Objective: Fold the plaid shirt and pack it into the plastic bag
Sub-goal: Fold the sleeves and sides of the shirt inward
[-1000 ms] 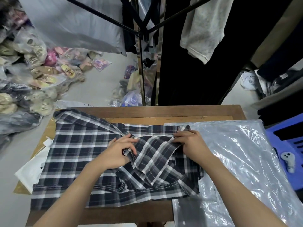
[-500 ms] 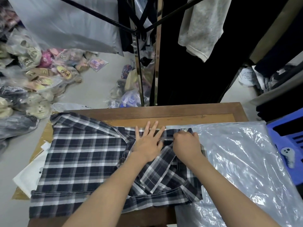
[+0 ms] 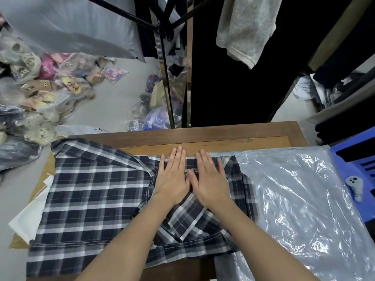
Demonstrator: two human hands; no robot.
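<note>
Your left hand [image 3: 172, 182] and your right hand [image 3: 210, 182] lie flat, side by side, on the plaid shirt [image 3: 91, 201], thumbs almost touching. In both the grip is spread: fingers straight and close together, palms down, pinching nothing. The fingertips reach the far edge of the shirt, and those of the left hand pass over it onto bare wood.

The shirt is dark navy with white and grey checks. It lies spread on the wooden table [image 3: 223, 132], with one part folded in under your hands, where the checks run diagonally. The collar end points to the far left corner. The left side hangs a little over the table's edge, and the near hem lies close to the near edge.

The clear plastic bag [image 3: 300, 205] lies flat on the right part of the table, touching the right edge of the shirt. It is wrinkled and shiny.

No writing on the shirt or the bag can be read.

A strip of bare wood is free along the far edge. White sheets [image 3: 30, 216] stick out from under the shirt at the left. A blue plastic crate [image 3: 357, 157] stands just beside the table at the right.
</note>
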